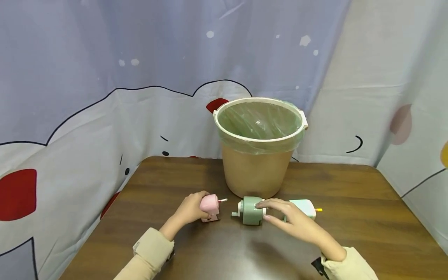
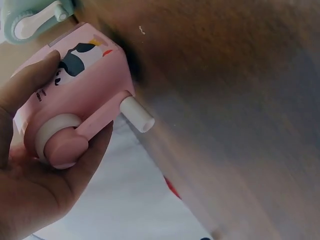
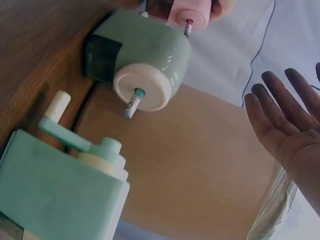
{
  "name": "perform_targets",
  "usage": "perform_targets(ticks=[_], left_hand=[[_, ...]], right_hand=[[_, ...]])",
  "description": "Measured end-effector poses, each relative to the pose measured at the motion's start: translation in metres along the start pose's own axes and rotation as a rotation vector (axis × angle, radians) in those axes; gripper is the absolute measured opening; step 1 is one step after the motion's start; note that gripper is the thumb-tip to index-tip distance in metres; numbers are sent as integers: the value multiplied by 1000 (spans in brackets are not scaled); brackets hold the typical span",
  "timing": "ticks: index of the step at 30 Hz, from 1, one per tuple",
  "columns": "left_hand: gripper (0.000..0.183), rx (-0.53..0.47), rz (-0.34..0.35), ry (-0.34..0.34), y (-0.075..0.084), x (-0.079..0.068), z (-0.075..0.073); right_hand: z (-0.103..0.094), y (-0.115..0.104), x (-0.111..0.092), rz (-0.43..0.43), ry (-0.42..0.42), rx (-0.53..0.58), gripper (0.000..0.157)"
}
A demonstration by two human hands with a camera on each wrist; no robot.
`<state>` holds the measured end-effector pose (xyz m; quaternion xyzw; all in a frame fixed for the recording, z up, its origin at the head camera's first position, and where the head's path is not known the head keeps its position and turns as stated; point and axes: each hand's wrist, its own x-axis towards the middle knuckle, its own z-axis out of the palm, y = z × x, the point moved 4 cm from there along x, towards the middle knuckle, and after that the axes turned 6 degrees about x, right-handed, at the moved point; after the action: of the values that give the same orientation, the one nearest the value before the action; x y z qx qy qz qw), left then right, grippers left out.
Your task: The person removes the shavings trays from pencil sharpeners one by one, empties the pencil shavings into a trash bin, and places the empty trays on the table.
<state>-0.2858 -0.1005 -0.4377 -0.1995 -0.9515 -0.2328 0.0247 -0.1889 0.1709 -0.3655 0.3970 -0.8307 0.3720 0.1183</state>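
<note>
Lower centre: left hand (image 1: 190, 208) grips pink sharpener (image 1: 210, 204) between thumb and fingers | right hand (image 1: 299, 221), fingers spread, beside dark-green sharpener (image 1: 250, 213) | left-wrist view alone shows pink crank (image 2: 103, 118)

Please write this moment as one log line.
left hand: grips pink sharpener; right hand: empty, near green sharpener; mint sharpener: on table; bucket: behind sharpeners

Pink sharpener (image 1: 210, 203), green sharpener (image 1: 251, 213), seemingly upright

place: screened-off spot, home or office unclear | backdrop: cartoon-print cloth (image 1: 157, 46) on several sides | wood-grain worktop (image 1: 175, 179) | lined bin (image 1: 257, 171), pencil sharpeners (image 1: 250, 214)
</note>
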Motion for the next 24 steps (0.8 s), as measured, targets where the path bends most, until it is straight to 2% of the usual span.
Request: perform_targets(ticks=[3, 7, 12, 16, 19, 24], left_hand=[[59, -19, -3, 6, -1, -7, -2], [59, -45, 8, 52, 7, -15, -10], [60, -62, 18, 132, 25, -26, -25], [61, -89, 56, 196, 44, -33, -36], [60, -135, 99, 215, 58, -38, -42], [62, -229, 166, 208, 77, -51, -49]], right_hand=[[3, -1, 1, -5, 5, 27, 28], [5, -2, 1, 5, 24, 24, 29], [7, -4, 1, 32, 73, -45, 32], [7, -5, 4, 69, 118, -64, 34], [8, -6, 6, 76, 157, -54, 38], [18, -16, 5, 71, 188, -47, 58]])
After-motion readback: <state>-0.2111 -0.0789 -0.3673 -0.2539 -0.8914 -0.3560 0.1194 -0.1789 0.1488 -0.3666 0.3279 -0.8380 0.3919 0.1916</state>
